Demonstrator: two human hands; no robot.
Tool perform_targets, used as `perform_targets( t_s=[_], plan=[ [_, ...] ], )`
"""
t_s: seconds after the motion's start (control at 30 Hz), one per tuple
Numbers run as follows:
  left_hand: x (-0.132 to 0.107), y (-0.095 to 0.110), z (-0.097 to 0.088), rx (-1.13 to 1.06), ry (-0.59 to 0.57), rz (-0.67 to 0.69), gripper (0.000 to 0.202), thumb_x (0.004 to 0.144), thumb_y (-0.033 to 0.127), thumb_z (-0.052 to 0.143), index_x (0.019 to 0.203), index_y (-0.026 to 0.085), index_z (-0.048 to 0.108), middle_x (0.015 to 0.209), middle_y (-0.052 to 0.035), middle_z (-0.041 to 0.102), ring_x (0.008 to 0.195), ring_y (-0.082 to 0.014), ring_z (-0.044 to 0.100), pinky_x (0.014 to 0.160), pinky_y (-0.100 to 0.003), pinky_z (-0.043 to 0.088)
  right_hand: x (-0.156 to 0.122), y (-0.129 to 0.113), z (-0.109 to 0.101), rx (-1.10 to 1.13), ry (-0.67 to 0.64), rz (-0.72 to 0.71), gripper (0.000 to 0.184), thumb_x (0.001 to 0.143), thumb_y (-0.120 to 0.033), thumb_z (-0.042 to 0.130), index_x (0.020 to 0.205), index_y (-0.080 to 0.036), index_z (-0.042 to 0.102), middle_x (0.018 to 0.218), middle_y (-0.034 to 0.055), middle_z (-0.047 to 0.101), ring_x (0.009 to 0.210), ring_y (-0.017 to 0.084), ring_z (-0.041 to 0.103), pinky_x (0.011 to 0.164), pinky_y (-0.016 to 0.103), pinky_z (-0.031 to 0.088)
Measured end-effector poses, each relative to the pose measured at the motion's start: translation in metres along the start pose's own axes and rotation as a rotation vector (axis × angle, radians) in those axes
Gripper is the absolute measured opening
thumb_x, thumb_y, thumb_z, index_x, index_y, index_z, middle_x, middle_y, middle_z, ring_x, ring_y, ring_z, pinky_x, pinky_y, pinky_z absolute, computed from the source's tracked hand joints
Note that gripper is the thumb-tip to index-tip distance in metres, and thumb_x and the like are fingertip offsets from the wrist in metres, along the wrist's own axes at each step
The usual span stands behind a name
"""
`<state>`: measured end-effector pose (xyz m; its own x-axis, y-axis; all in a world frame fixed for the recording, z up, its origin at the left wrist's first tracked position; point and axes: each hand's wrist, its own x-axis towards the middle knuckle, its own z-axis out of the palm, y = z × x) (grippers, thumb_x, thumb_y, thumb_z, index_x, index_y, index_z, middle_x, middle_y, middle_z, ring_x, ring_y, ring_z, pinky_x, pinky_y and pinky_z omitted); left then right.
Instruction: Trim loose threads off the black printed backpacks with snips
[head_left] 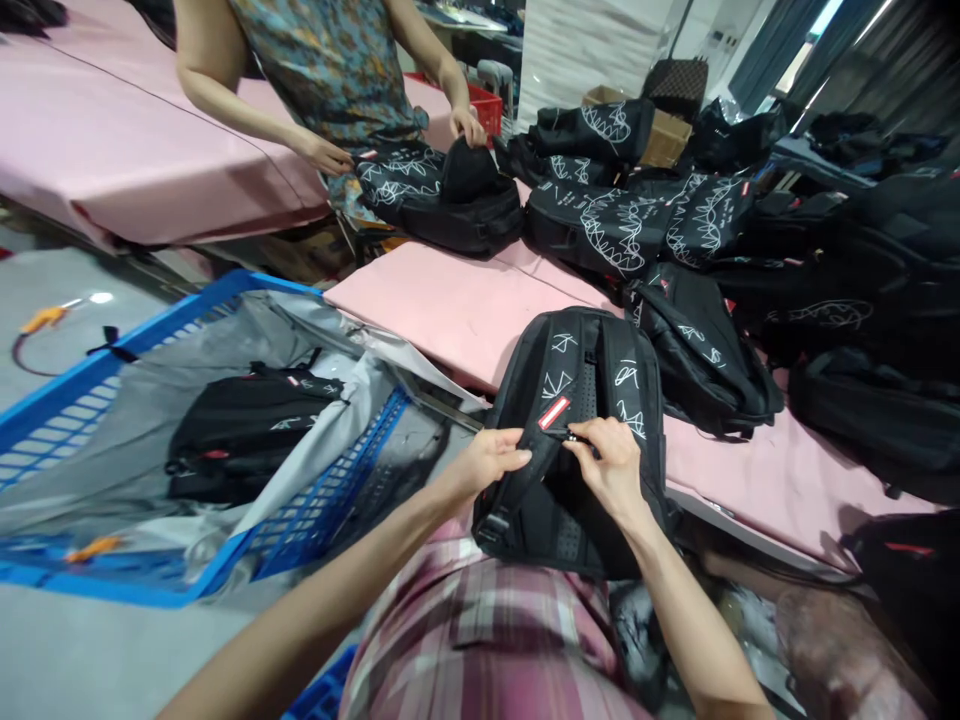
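A black backpack (570, 545) rests on the table's near edge against my body, its strap side up. White scribbled marks and a red-and-white label (554, 413) show on its straps. My left hand (484, 465) is closed at the outer edge of the left shoulder strap (536, 465), thumb and fingers on it. My right hand (611, 465) pinches a small dark piece with a shiny metal bit (571, 436), just right of the label. What exactly this piece is cannot be made out.
A blue basket (142, 598) with a grey liner holds another black backpack (244, 435) at left. More scribbled backpacks (600, 225) crowd the pink table (450, 310). Across it, a co-worker's hands (469, 127) handle a backpack (472, 215) with its flap raised.
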<state>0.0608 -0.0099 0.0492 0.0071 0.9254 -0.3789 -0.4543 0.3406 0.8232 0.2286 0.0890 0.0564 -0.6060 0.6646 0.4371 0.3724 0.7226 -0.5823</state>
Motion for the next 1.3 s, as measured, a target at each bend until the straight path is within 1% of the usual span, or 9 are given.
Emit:
perform_targets(
  t_s=[0.13, 0.2, 0.33, 0.47, 0.63, 0.73, 0.87, 1.0, 1.3],
  plan=[
    [0.002, 0.009, 0.001, -0.107, 0.014, -0.054, 0.036, 0.067, 0.040, 0.070, 0.085, 0.009, 0.066, 0.072, -0.0098, 0.069, 0.063, -0.0185, 0.065, 0.061, -0.028, 0.051, -0.005, 0.012, -0.008, 0.445, 0.226, 0.370, 0.015, 0.076, -0.031, 0.063, 0.087, -0.020, 0.062, 0.081, 0.0004, 0.063, 0.074, 0.014, 0.056, 0.069, 0.027, 0.042],
    [0.004, 0.012, 0.002, -0.125, 0.006, -0.071, 0.032, 0.070, 0.038, 0.068, 0.082, 0.009, 0.065, 0.071, -0.0106, 0.069, 0.064, -0.0192, 0.066, 0.061, -0.029, 0.051, -0.016, 0.022, -0.018, 0.564, 0.354, 0.462, 0.023, 0.070, -0.030, 0.068, 0.090, -0.019, 0.060, 0.082, -0.0008, 0.061, 0.075, 0.013, 0.055, 0.070, 0.025, 0.042],
    [0.005, 0.014, 0.004, -0.110, -0.009, -0.065, 0.026, 0.075, 0.033, 0.063, 0.085, 0.009, 0.065, 0.075, -0.0117, 0.070, 0.067, -0.0195, 0.067, 0.061, -0.028, 0.052, -0.055, 0.042, -0.045, 0.557, 0.474, 0.619, 0.034, 0.062, -0.030, 0.075, 0.091, -0.017, 0.061, 0.074, -0.0031, 0.056, 0.063, 0.008, 0.048, 0.061, 0.020, 0.039],
    [0.004, 0.013, 0.003, -0.113, -0.009, -0.069, 0.024, 0.076, 0.030, 0.062, 0.086, 0.009, 0.065, 0.078, -0.0120, 0.070, 0.069, -0.0196, 0.067, 0.064, -0.029, 0.053, -0.095, 0.062, -0.071, 0.503, 0.503, 0.793, 0.032, 0.068, -0.042, 0.068, 0.080, -0.013, 0.063, 0.049, -0.0088, 0.038, 0.042, 0.004, 0.030, 0.042, 0.018, 0.024],
    [0.000, 0.015, -0.008, -0.102, 0.083, -0.027, 0.026, 0.067, 0.028, 0.069, 0.084, 0.009, 0.066, 0.077, -0.0092, 0.071, 0.070, -0.0195, 0.066, 0.069, -0.030, 0.054, -0.119, 0.086, -0.100, 0.407, 0.442, 0.813, 0.038, 0.069, -0.047, 0.065, 0.082, -0.012, 0.065, 0.061, 0.0004, 0.059, 0.052, 0.009, 0.047, 0.050, 0.022, 0.036],
    [-0.002, 0.019, -0.014, -0.051, 0.120, -0.054, 0.034, 0.061, 0.033, 0.074, 0.086, 0.011, 0.066, 0.077, -0.0060, 0.071, 0.068, -0.0183, 0.065, 0.067, -0.028, 0.054, -0.120, 0.094, -0.108, 0.345, 0.465, 0.821, 0.038, 0.067, -0.046, 0.065, 0.085, -0.012, 0.066, 0.071, 0.0030, 0.064, 0.049, 0.008, 0.043, 0.049, 0.023, 0.034],
    [-0.006, 0.023, -0.016, 0.076, 0.117, -0.094, 0.038, 0.065, 0.043, 0.071, 0.087, 0.013, 0.067, 0.079, -0.0049, 0.070, 0.071, -0.0173, 0.063, 0.064, -0.024, 0.052, -0.111, 0.097, -0.103, 0.368, 0.459, 0.885, 0.041, 0.067, -0.044, 0.064, 0.092, -0.012, 0.065, 0.070, 0.0024, 0.065, 0.041, 0.005, 0.032, 0.042, 0.021, 0.025],
    [-0.003, 0.025, -0.018, 0.117, 0.148, -0.122, 0.041, 0.061, 0.046, 0.072, 0.090, 0.017, 0.069, 0.078, -0.0012, 0.069, 0.062, -0.0131, 0.059, 0.055, -0.020, 0.048, -0.098, 0.102, -0.096, 0.346, 0.438, 0.867, 0.036, 0.068, -0.042, 0.064, 0.086, -0.011, 0.067, 0.072, 0.0051, 0.067, 0.050, 0.010, 0.046, 0.047, 0.022, 0.034],
    [0.012, 0.022, -0.028, 0.154, 0.264, -0.157, 0.048, 0.051, 0.044, 0.079, 0.093, 0.022, 0.069, 0.088, -0.0006, 0.071, 0.074, -0.0171, 0.062, 0.064, -0.022, 0.050, -0.086, 0.103, -0.097, 0.293, 0.278, 0.810, 0.027, 0.074, -0.037, 0.060, 0.086, -0.015, 0.069, 0.081, 0.0064, 0.070, 0.078, 0.019, 0.063, 0.076, 0.032, 0.047]
  ],
)
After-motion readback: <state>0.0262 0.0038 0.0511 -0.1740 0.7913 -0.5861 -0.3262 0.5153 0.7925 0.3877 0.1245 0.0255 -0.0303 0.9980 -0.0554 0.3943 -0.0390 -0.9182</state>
